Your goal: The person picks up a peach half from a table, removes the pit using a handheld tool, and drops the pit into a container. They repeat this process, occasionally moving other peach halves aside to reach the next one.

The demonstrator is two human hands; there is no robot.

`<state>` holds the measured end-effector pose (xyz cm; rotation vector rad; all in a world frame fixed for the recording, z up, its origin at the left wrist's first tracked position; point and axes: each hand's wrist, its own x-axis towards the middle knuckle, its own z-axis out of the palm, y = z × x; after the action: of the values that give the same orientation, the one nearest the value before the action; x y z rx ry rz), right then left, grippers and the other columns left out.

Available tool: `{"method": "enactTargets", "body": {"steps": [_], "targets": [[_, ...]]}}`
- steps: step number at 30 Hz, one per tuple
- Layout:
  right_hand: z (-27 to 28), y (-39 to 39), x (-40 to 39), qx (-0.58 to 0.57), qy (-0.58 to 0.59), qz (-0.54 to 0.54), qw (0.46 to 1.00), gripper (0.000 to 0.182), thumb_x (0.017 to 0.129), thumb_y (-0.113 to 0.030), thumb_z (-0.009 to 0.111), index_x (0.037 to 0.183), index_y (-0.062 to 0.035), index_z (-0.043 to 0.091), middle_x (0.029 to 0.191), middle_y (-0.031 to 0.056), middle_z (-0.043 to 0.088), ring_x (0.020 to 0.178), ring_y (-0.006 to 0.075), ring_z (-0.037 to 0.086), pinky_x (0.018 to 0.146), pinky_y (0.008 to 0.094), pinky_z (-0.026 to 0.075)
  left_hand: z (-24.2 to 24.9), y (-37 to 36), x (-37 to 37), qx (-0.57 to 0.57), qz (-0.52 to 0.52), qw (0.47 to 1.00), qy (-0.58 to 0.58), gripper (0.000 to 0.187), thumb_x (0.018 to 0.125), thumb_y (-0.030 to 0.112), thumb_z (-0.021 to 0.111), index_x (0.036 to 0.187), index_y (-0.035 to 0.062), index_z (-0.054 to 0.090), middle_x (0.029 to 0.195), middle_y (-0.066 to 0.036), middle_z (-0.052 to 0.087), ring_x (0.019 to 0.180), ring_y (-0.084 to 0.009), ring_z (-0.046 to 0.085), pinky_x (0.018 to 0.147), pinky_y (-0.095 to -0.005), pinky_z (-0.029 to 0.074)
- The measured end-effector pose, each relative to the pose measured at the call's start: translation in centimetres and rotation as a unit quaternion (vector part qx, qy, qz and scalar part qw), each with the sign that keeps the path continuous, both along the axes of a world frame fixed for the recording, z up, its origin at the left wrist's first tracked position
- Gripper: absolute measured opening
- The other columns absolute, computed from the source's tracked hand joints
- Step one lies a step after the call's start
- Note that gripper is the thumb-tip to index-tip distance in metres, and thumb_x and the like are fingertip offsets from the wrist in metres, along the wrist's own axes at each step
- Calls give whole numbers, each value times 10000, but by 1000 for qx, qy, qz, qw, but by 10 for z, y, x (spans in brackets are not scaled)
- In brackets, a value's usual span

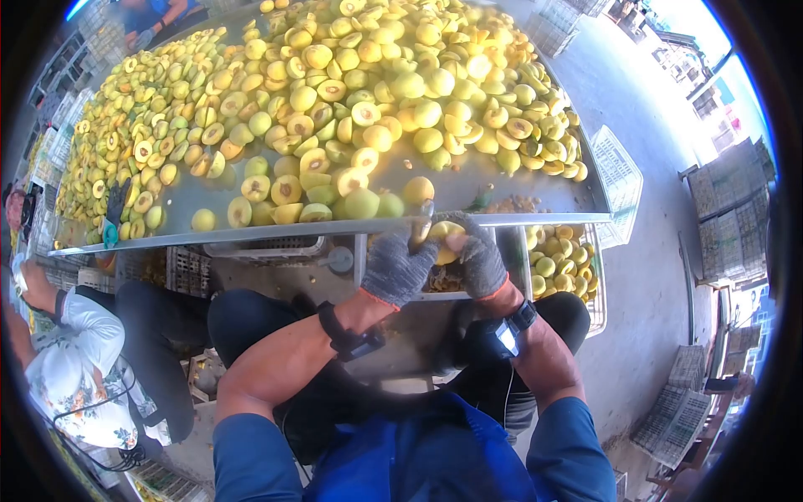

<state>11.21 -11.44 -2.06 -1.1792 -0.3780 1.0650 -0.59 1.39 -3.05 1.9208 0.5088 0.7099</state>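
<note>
My left hand [400, 266], in a grey knit glove, is closed around a short metal-tipped tool [425, 219] that points up toward the table edge. Its exact kind is hard to make out. Against it, my right hand [480, 258], gloved the same way, grips a cut yellow peach [444, 229]. Both hands meet just in front of the metal table's rim [335, 226], above a crate. Whole and halved yellow peaches [360, 113] are heaped over the table, many halves showing brown centres.
A crate of yellow peaches [559, 261] stands below the table at right. A white plastic basket [615, 186] is by the table's right end. Stacked crates [732, 213] line the right side. A seated person [79, 360] is close on my left; another person [155, 21] works across the table.
</note>
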Motion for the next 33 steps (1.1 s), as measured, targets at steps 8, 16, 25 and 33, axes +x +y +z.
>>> {"method": "enactTargets", "body": {"steps": [8, 16, 25, 33], "targets": [[-7, 1, 4, 59, -62, 26, 996, 495, 996, -364, 603, 1408, -107, 505, 1163, 46, 650, 1011, 156, 646, 779, 273, 564, 2, 11, -3, -34, 4, 999, -26, 155, 927, 147, 690, 946, -6, 674, 713, -71, 639, 632, -177, 596, 594, -382, 475], [-9, 7, 4, 28, -164, -47, 985, 559, 1061, -501, 418, 1289, -21, 590, 1051, 43, 656, 874, 105, 586, 748, 246, 504, 5, -19, -15, 39, -57, 998, 8, 253, 985, 243, 610, 888, 10, 632, 711, -248, 609, 670, -455, 603, 586, -523, 443], [-6, 15, -15, 65, -177, -124, 974, 505, 1062, -421, 458, 1284, 9, 604, 1087, 59, 658, 980, 123, 584, 870, 266, 475, -20, -26, -9, 107, -38, 994, 0, 264, 972, 240, 600, 852, 5, 608, 667, -238, 596, 627, -450, 595, 558, -545, 439], [2, 6, -8, 0, -270, -102, 958, 514, 1039, -463, 476, 1191, -12, 670, 910, 24, 681, 778, 95, 543, 714, 251, 450, -18, -31, -8, 108, -85, 989, 48, 291, 974, 253, 576, 828, 2, 596, 654, -252, 592, 621, -461, 593, 577, -558, 445]]}}
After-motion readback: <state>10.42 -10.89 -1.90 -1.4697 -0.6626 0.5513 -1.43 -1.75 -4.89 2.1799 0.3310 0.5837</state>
